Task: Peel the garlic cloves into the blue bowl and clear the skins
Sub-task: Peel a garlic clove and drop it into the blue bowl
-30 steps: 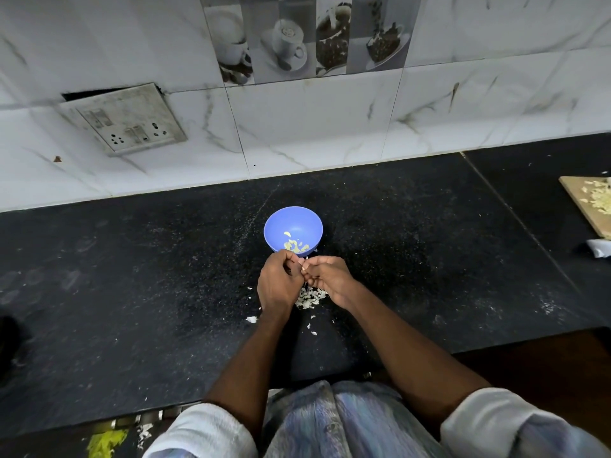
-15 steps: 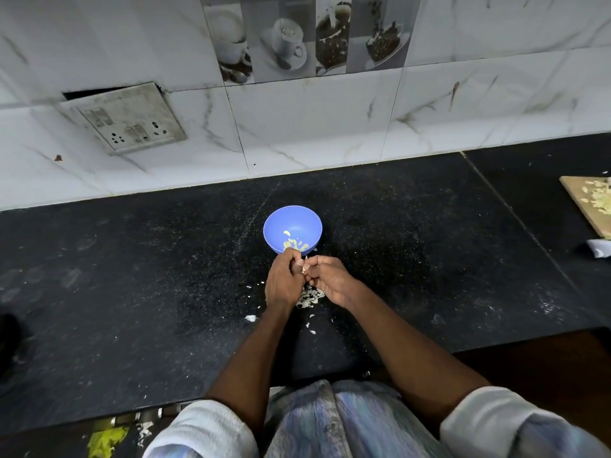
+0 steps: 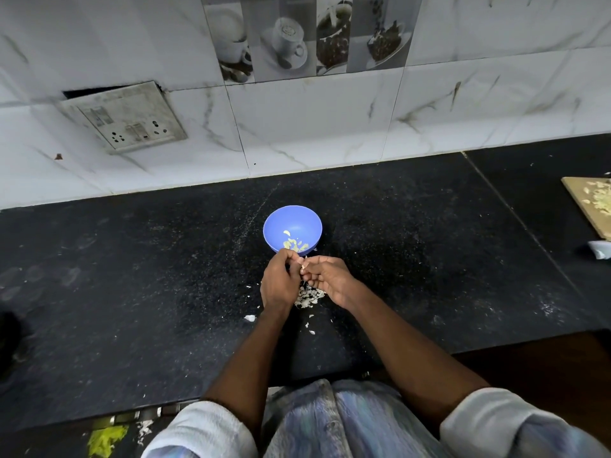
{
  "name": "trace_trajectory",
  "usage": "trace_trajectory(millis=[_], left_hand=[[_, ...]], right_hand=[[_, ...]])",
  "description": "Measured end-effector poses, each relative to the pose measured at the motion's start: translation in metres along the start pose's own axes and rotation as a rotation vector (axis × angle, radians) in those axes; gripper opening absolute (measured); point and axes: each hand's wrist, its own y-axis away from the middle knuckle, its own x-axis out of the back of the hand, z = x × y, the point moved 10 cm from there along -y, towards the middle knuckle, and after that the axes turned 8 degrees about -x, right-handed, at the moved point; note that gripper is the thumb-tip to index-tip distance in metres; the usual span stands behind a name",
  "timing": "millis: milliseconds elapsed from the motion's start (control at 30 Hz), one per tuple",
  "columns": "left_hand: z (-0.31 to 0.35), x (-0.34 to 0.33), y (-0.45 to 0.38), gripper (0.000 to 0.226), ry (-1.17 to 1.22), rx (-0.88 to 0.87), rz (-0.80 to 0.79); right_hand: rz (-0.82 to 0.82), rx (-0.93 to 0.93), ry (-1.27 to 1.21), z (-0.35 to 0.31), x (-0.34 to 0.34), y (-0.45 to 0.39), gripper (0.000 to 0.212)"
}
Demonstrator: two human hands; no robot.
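Observation:
A blue bowl (image 3: 292, 226) stands mid-counter and holds several peeled garlic cloves (image 3: 295, 244) at its near side. Just in front of it my left hand (image 3: 279, 281) and my right hand (image 3: 327, 278) meet, fingertips together, pinching a small pale garlic clove (image 3: 302, 267) between them. Most of the clove is hidden by my fingers. A heap of white garlic skins (image 3: 308, 296) lies on the counter below and between my hands, with a few loose flakes scattered nearer the front edge.
The black stone counter (image 3: 132, 276) runs to a tiled wall with a tilted socket plate (image 3: 127, 118). At the far right a wooden chopping board (image 3: 591, 203) carries chopped pieces, with a small white object (image 3: 600, 250) next to it.
Both hands stay just in front of the bowl, with only small finger movements on the clove. The bowl and skin heap have not moved.

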Motion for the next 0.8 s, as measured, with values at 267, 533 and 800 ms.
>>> trace_trajectory(millis=[267,533,800], left_hand=[[0.004,0.000,0.002,0.016,-0.036,-0.012,0.011],[0.008,-0.008,0.006,0.013,-0.050,-0.009,-0.031],[0.013,-0.008,0.008,0.011,-0.059,-0.094,-0.070]], right_hand=[[-0.014,-0.006,0.004,0.002,-0.001,0.003,0.006],[-0.024,-0.054,-0.056,0.003,-0.004,0.002,0.014],[-0.007,-0.072,-0.133,0.002,-0.002,0.000,0.016]])
